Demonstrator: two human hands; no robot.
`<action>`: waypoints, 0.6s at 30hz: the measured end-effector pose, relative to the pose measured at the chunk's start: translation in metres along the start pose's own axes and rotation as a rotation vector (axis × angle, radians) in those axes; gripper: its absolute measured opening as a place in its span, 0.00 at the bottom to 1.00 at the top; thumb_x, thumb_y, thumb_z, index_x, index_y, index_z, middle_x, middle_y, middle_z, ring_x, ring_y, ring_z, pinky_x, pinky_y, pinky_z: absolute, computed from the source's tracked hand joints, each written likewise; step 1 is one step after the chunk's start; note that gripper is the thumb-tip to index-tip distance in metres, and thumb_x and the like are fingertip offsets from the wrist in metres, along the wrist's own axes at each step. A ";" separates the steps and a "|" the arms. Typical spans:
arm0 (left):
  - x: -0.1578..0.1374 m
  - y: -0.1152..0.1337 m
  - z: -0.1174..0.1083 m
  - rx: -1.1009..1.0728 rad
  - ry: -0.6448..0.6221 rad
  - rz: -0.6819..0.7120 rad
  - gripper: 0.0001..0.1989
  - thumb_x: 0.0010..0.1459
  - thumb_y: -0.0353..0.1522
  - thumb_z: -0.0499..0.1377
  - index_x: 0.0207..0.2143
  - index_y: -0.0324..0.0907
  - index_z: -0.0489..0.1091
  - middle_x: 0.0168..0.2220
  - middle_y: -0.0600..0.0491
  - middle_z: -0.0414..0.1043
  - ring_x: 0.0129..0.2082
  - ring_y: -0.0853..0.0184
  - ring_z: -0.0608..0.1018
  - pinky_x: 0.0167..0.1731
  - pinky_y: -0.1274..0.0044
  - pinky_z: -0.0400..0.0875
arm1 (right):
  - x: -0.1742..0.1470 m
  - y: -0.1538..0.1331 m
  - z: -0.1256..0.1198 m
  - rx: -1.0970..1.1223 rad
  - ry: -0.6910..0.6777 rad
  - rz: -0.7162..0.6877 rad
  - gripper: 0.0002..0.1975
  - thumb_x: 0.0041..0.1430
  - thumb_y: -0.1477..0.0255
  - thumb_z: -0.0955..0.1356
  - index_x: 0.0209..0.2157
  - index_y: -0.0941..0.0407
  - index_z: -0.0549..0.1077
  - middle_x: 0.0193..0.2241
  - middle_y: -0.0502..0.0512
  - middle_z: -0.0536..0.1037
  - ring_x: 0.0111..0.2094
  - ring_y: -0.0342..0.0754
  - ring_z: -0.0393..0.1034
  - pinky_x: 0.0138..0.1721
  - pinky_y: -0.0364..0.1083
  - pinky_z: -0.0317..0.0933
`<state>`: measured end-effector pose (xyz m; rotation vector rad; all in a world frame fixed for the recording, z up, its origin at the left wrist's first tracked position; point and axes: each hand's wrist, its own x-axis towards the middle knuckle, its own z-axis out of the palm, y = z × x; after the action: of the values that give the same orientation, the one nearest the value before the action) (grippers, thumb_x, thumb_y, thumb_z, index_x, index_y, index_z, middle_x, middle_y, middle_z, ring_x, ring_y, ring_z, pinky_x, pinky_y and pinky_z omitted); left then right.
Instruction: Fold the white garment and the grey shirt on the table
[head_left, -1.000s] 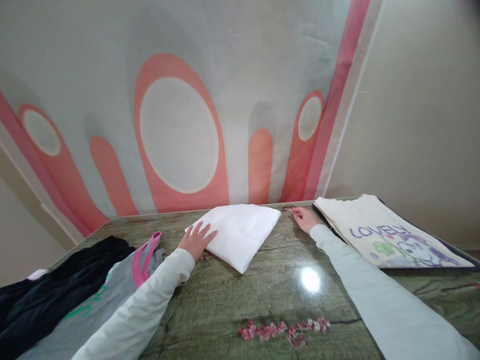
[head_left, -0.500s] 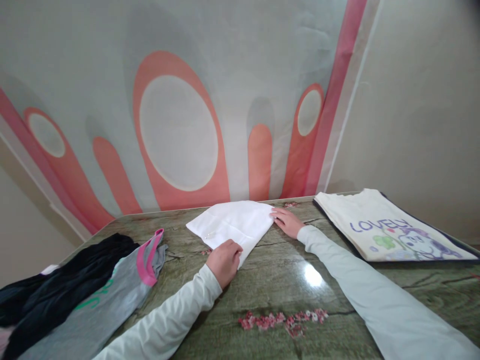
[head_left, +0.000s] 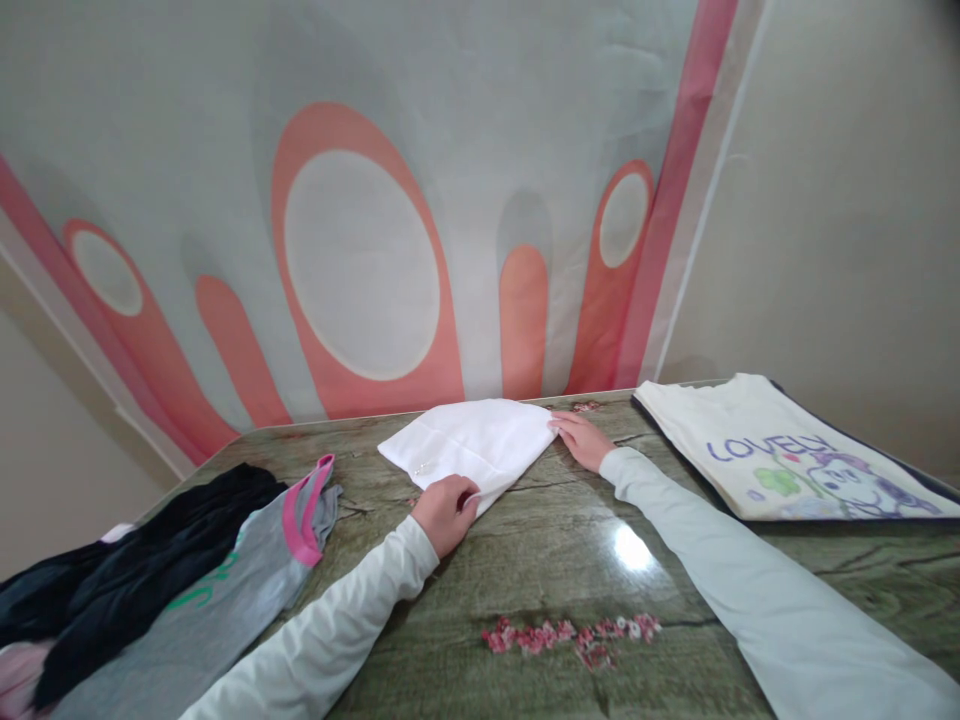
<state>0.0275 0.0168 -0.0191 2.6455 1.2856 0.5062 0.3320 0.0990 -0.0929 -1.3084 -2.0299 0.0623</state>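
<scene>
A folded white cloth garment (head_left: 480,435) lies near the far edge of the table, with a small pale marking on its left part. My left hand (head_left: 448,512) has its fingers curled round the garment's near edge, thumb and forefinger pinching the fabric. At the garment's right corner, my right hand (head_left: 581,440) holds the cloth between fingertips and thumb. The fabric lies flat between both hands, its left corner pointing outward.
To the left lie a grey shirt (head_left: 247,580) with a pink neckline and a black garment (head_left: 172,540). On the right is a stack of folded shirts, topped by a cream shirt (head_left: 787,455) lettered "LOVELY". The wood-patterned table (head_left: 420,650) meets a printed wall (head_left: 480,200) behind.
My left hand has shifted slightly up and left, drawing the garment's near corner in. My right hand stays at the right corner. The view has moved a little.
</scene>
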 end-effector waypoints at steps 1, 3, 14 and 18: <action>0.001 -0.002 0.000 -0.022 -0.007 -0.017 0.09 0.55 0.32 0.50 0.31 0.40 0.68 0.27 0.53 0.68 0.28 0.68 0.69 0.30 0.78 0.63 | 0.000 0.000 0.000 0.003 0.002 0.005 0.17 0.56 0.77 0.58 0.43 0.56 0.71 0.48 0.58 0.67 0.49 0.49 0.61 0.53 0.51 0.53; 0.001 -0.004 -0.003 -0.059 -0.028 -0.016 0.10 0.56 0.33 0.49 0.31 0.39 0.69 0.28 0.52 0.68 0.28 0.69 0.70 0.31 0.78 0.64 | 0.000 0.001 0.000 0.009 0.004 0.015 0.17 0.55 0.77 0.58 0.43 0.56 0.71 0.48 0.57 0.67 0.49 0.49 0.61 0.53 0.50 0.53; -0.006 -0.013 -0.012 0.187 -0.232 0.230 0.11 0.47 0.26 0.52 0.36 0.41 0.63 0.37 0.49 0.63 0.37 0.64 0.68 0.38 0.74 0.64 | 0.005 -0.001 -0.001 0.027 0.032 0.121 0.13 0.54 0.67 0.62 0.35 0.57 0.74 0.44 0.59 0.71 0.45 0.50 0.64 0.50 0.50 0.56; 0.003 0.015 0.004 0.155 -0.248 0.210 0.09 0.47 0.26 0.52 0.34 0.41 0.62 0.35 0.49 0.63 0.34 0.64 0.69 0.35 0.74 0.66 | 0.016 0.004 0.002 0.022 0.070 0.230 0.12 0.49 0.65 0.65 0.31 0.57 0.75 0.37 0.59 0.74 0.40 0.51 0.67 0.45 0.50 0.59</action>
<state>0.0418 0.0102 -0.0176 2.8764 1.0193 0.0990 0.3299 0.1152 -0.0877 -1.5046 -1.8082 0.1416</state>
